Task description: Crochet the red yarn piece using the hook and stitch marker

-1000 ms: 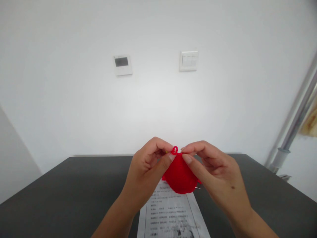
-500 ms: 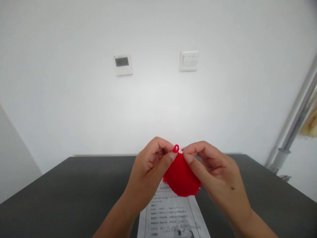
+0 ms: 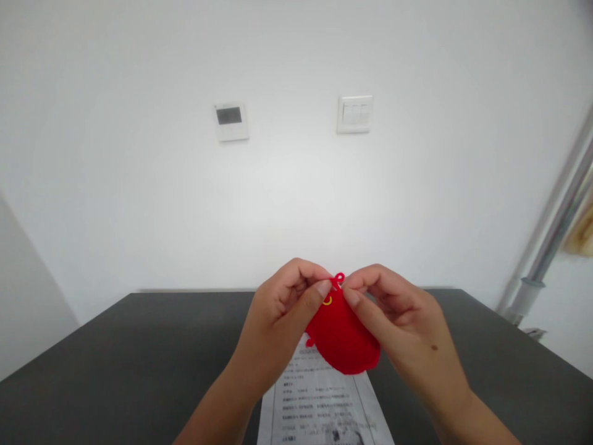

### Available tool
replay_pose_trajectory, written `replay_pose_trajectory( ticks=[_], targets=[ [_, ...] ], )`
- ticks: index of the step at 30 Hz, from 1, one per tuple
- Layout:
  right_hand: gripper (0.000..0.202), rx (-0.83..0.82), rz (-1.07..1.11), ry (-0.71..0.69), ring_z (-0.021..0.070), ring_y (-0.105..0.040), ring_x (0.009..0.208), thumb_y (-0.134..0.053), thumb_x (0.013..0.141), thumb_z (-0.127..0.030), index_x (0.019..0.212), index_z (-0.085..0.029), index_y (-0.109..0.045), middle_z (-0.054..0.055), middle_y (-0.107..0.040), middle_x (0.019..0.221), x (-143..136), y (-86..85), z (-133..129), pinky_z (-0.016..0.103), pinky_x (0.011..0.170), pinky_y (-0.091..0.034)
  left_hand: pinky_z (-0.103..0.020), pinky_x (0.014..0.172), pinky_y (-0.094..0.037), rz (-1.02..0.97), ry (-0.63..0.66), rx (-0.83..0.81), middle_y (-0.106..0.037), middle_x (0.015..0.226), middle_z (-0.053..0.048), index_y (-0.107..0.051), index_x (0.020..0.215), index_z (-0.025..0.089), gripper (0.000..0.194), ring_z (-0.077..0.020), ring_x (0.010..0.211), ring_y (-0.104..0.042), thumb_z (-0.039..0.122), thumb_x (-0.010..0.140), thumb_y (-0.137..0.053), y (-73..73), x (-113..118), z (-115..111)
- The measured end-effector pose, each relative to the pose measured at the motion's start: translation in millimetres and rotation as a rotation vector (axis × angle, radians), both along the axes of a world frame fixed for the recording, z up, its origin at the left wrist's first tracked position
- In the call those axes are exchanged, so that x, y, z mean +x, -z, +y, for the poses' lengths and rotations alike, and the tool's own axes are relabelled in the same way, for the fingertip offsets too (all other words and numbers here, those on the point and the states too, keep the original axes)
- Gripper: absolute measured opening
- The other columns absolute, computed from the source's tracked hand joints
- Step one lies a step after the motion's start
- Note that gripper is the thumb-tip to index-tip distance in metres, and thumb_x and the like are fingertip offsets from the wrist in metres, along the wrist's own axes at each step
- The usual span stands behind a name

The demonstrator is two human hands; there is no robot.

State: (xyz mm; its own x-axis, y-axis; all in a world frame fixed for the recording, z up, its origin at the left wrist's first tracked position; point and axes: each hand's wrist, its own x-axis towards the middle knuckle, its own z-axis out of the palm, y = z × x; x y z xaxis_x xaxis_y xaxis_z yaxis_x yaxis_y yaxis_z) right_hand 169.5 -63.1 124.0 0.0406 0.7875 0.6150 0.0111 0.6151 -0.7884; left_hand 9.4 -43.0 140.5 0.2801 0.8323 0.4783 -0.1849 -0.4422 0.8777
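Pinched thumb to forefinger, your left hand [image 3: 285, 306] grips the top of the rounded red piece [image 3: 345, 337] in the head view, and your right hand [image 3: 407, 315] pinches its upper edge just beside! Between the two pops up a small red loop [image 3: 340, 277], with a yellow curve [image 3: 328, 301] showing by your left thumb. You're holding the piece above a printed sheet [image 3: 319, 402] on the dark table [image 3: 139, 358].
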Motion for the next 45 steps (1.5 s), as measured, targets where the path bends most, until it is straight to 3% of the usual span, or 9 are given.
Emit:
replay_pose_trajectory(
  ticks=[5, 14, 30, 41, 45],
  targets=[
    [0.014, -0.061, 0.1, -0.101, 0.0061, -0.049, 0.051, -0.069, 0.092, -0.026, 0.079, -0.022, -0.071, -0.004, -0.064, 0.065, -1, 2.2, 2, 0.013, 0.044, -0.038, -0.019, 0.058, -0.043, -0.036, 0.057, -0.067, -0.066, 0.073, 0.002, -0.07, 0.087, 0.019, 0.006, -0.0088, 0.063, -0.055, 0.024, 0.09, -0.067, -0.1, -1, 1],
    [0.013, -0.095, 0.13, -0.12, 0.0058, -0.05, 0.053, -0.071, 0.091, -0.027, 0.079, -0.022, -0.072, -0.004, -0.064, 0.066, 0, 3.7, 2, 0.012, 0.045, -0.038, -0.018, 0.059, -0.04, -0.048, 0.161, -0.055, -0.064, 0.075, 0.004, -0.066, 0.088, 0.019, 0.008, -0.0073, 0.064, -0.052, 0.014, 0.083, -0.07, 2.1, -2, 3],
    [0.008, -0.163, 0.065, -0.088, 0.0084, -0.056, 0.055, -0.076, 0.079, -0.025, 0.076, -0.019, -0.071, 0.0, -0.069, 0.069, 0, -7.3, 1, 0.016, 0.048, -0.043, -0.02, 0.064, -0.043, 0.018, 0.071, -0.028, -0.067, 0.081, 0.002, -0.065, 0.093, 0.019, 0.012, -0.0092, 0.072, -0.057, 0.012, 0.084, -0.068, 3.8, -1, 1],
    [0.016, -0.276, 0.197, -0.244, 0.0058, -0.047, 0.046, -0.078, 0.081, -0.031, 0.075, -0.018, -0.069, -0.004, -0.06, 0.059, 3, -0.9, 5, 0.015, 0.044, -0.036, -0.022, 0.073, -0.046, 0.048, 0.123, 0.005, -0.066, 0.084, 0.002, -0.066, 0.095, 0.019, 0.018, -0.0106, 0.079, -0.058, 0.007, 0.082, -0.068, 1.7, -3, 3],
    [0.017, -0.298, 0.208, -0.191, 0.0067, -0.044, 0.046, -0.078, 0.08, -0.033, 0.075, -0.019, -0.069, -0.004, -0.058, 0.06, 1, -3.7, -1, 0.017, 0.044, -0.035, -0.022, 0.069, -0.044, 0.063, 0.193, -0.101, -0.065, 0.081, 0.001, -0.067, 0.094, 0.018, 0.017, -0.0101, 0.073, -0.057, 0.013, 0.08, -0.074, 0.8, -6, 7]
  ],
)
